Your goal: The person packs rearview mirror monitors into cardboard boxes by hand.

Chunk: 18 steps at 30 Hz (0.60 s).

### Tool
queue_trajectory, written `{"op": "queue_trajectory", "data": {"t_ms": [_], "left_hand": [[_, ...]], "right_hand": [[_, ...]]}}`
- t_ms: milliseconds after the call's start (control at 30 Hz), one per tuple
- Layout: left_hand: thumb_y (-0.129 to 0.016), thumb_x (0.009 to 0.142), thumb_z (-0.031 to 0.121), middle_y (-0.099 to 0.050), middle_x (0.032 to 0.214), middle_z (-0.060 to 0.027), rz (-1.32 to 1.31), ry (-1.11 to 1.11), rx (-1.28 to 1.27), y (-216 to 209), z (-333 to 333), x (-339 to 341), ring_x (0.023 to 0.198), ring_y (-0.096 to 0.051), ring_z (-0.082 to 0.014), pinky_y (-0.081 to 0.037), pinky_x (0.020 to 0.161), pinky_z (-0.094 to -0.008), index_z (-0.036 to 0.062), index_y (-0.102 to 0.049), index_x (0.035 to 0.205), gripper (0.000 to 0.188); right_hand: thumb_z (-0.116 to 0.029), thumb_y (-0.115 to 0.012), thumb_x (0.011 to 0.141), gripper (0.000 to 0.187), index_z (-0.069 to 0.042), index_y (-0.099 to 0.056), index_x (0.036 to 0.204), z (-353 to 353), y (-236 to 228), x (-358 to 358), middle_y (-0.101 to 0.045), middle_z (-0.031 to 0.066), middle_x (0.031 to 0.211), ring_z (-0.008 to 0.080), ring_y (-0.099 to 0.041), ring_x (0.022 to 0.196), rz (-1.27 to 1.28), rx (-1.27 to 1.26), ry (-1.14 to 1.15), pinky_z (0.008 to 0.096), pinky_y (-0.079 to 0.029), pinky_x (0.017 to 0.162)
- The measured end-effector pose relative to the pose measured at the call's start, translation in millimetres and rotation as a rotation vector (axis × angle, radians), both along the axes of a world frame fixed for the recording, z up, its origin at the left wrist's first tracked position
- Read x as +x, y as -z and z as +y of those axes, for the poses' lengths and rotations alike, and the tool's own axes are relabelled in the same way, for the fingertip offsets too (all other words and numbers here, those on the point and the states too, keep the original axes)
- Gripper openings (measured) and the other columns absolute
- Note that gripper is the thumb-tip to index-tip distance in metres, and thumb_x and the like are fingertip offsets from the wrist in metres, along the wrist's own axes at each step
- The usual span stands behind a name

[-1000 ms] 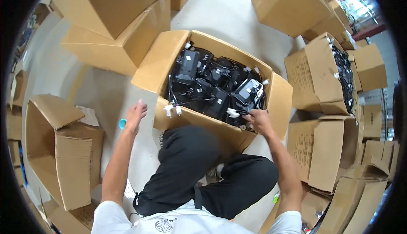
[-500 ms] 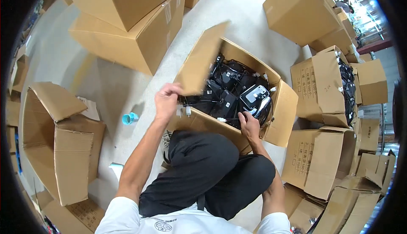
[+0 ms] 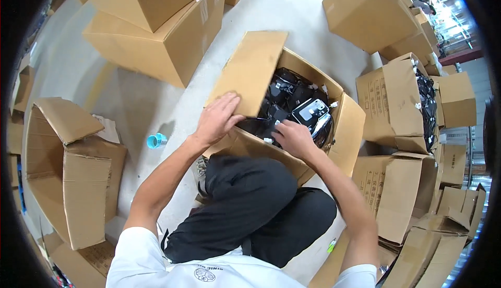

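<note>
A cardboard box (image 3: 263, 148) stands in front of my knees, filled with black plastic parts (image 3: 286, 90) and their thin cables and white plugs. Its left flap (image 3: 248, 74) lies folded inward over the left side of the contents. On the near corner of that flap my left hand (image 3: 219, 120) rests with fingers stretched out flat. My right hand (image 3: 296, 138) reaches over the near wall into the box, fingertips curled together among the parts by a small white plug; what they hold is hidden. To its right sits a black part with a shiny face (image 3: 312, 110).
Large closed cartons (image 3: 141, 48) are stacked at the far left. An open carton (image 3: 86, 183) stands at left, and a turquoise tape roll (image 3: 155, 140) lies on the floor (image 3: 172, 110). At right are cartons, one holding black cabled parts (image 3: 427, 108). The box's right flap (image 3: 350, 131) hangs outward.
The left flap has come down from a raised tilt to lie over the box, and my left hand now presses on it. My right hand has moved left, away from the shiny part.
</note>
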<state>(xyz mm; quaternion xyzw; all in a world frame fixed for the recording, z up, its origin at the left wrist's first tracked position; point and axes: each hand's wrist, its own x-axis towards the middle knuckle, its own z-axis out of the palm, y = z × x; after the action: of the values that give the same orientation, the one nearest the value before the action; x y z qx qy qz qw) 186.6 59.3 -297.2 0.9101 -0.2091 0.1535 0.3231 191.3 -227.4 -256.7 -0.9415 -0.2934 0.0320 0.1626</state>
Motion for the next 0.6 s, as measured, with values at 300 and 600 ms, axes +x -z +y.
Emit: {"op": "queue_trajectory", "data": {"t_ms": [300,600], "left_hand": [[-0.054,0.103,0.024,-0.06,0.07,-0.0252,0.178,-0.712,-0.388,-1.7,65.9,10.5,0.062,-0.062,-0.0409,-0.047,0.057,-0.046,-0.0023,-0.054,0.086,0.031],[-0.054,0.103,0.022,-0.054,0.065,-0.0252,0.139,-0.62,-0.512,-3.9,59.4,-3.3,0.059,-0.059,-0.0432,-0.046,0.055,-0.0446,-0.003,-0.055,0.087,0.03]], "right_hand": [[-0.06,-0.064,0.085,0.065,0.005,-0.072,0.091,166.4,-12.6,29.7,-0.07,0.0265,0.1,0.0384,-0.069,0.097,0.362,-0.211,0.03,0.0464,-0.056,0.084],[-0.032,-0.067,0.083,0.041,0.003,-0.067,0.103,171.2,27.7,49.0,-0.068,0.0261,0.105,0.0417,-0.067,0.101,0.434,-0.257,-0.077,0.0502,-0.054,0.088]]}}
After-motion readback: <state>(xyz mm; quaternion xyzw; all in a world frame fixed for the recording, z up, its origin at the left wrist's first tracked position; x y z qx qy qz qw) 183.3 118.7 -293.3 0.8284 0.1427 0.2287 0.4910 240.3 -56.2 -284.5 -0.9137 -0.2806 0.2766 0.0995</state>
